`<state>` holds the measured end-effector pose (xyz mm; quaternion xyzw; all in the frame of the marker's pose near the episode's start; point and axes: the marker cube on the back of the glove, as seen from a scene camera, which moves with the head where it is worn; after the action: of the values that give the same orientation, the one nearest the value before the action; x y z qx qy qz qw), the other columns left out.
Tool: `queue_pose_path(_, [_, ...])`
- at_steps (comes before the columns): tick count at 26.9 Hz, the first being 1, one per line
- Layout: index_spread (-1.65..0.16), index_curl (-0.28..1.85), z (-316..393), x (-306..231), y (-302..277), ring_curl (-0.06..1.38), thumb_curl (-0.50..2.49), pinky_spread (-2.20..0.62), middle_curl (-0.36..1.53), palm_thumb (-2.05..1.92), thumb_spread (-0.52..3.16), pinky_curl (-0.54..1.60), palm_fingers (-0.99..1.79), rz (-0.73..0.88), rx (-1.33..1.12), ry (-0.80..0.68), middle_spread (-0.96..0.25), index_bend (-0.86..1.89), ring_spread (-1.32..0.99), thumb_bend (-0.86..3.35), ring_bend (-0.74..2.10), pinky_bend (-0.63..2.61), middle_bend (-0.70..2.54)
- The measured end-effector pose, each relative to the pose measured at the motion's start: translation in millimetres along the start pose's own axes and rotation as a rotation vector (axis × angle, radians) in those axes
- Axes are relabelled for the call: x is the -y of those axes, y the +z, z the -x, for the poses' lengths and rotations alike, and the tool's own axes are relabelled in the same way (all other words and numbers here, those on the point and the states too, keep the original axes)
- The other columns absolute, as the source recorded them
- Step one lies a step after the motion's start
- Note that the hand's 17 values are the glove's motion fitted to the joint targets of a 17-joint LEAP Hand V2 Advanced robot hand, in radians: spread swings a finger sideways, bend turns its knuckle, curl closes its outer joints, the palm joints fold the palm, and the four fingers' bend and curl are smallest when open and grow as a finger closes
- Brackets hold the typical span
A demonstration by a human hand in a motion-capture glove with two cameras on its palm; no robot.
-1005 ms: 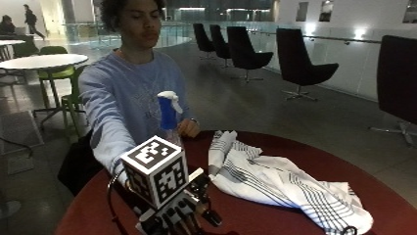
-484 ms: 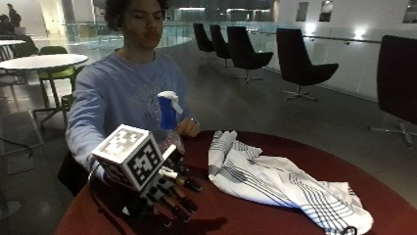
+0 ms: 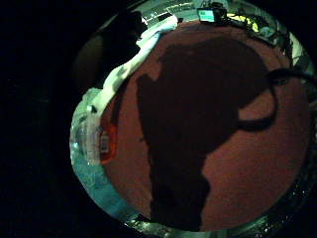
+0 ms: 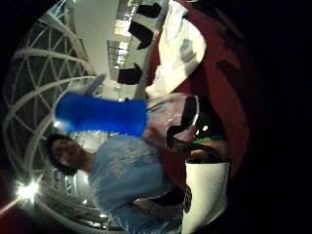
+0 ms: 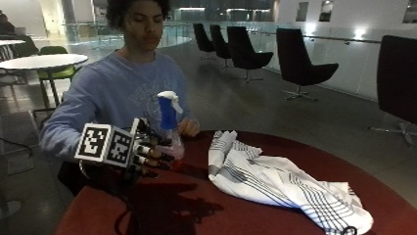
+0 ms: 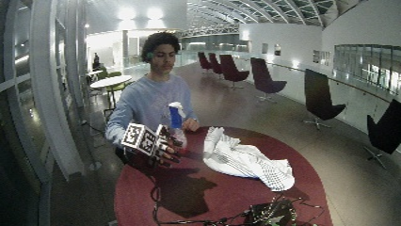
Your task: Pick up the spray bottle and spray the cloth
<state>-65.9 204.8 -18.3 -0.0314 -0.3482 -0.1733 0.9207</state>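
One spray bottle [image 5: 168, 128] upright on red counter [image 5: 273, 215], just left of striped cloth [image 5: 280, 183]. Gloved right hand [image 5: 149, 155] beside bottle body, fingers relaxed, holding nothing. Likely light, rigid, smooth plastic; best gripped round neck under trigger. Cloth soft, crumpled.

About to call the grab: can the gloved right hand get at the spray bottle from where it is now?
Probably yes. The gloved right hand is right beside the spray bottle, fingers out toward its clear body. Nothing lies between them. The striped cloth lies off to the bottle's other side on the red table.
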Motion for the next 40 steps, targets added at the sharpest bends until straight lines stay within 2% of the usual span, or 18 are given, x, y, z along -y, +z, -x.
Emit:
queue_pose_path(4, [-0.4, 0.19, 16.7, -32.4, 26.0, 0.27, 0.36, 0.23, 0.33, 0.81, 1.13, 0.31, 0.43, 0.01, 0.152, -0.017, -0.03, 0.11, 0.03, 0.18, 0.39, 0.35, 0.35])
queue_pose_path(14, [-0.4, 0.17, 40.9, -66.5, 58.3, 0.28, 0.35, 0.23, 0.33, 0.69, 1.09, 0.35, 0.33, -0.063, 0.235, -0.032, 0.0, 0.09, 0.07, 0.03, 0.39, 0.43, 0.29])
queue_pose_path(23, [-0.39, 0.17, 44.8, -56.5, 60.1, 0.28, 0.36, 0.23, 0.35, 0.7, 1.07, 0.35, 0.33, -0.101, 0.267, -0.035, 0.01, 0.11, 0.08, -0.02, 0.4, 0.45, 0.31])
queue_pose_path(32, [-0.38, 0.18, 60.0, -20.3, 75.8, 0.29, 0.37, 0.23, 0.36, 0.72, 1.05, 0.35, 0.4, -0.12, 0.331, -0.073, 0.01, 0.12, 0.07, -0.02, 0.42, 0.43, 0.32])
queue_pose_path(36, [-0.37, 0.19, 61.3, -8.2, 82.2, 0.29, 0.37, 0.24, 0.36, 0.74, 1.04, 0.34, 0.47, -0.172, 0.362, -0.07, 0.01, 0.14, 0.06, -0.02, 0.44, 0.43, 0.31])
queue_pose_path(40, [-0.35, 0.22, 60.9, -1.3, 87.9, 0.3, 0.39, 0.26, 0.38, 0.78, 1.02, 0.32, 0.65, -0.236, 0.369, -0.063, -0.01, 0.18, 0.04, -0.01, 0.45, 0.36, 0.36])
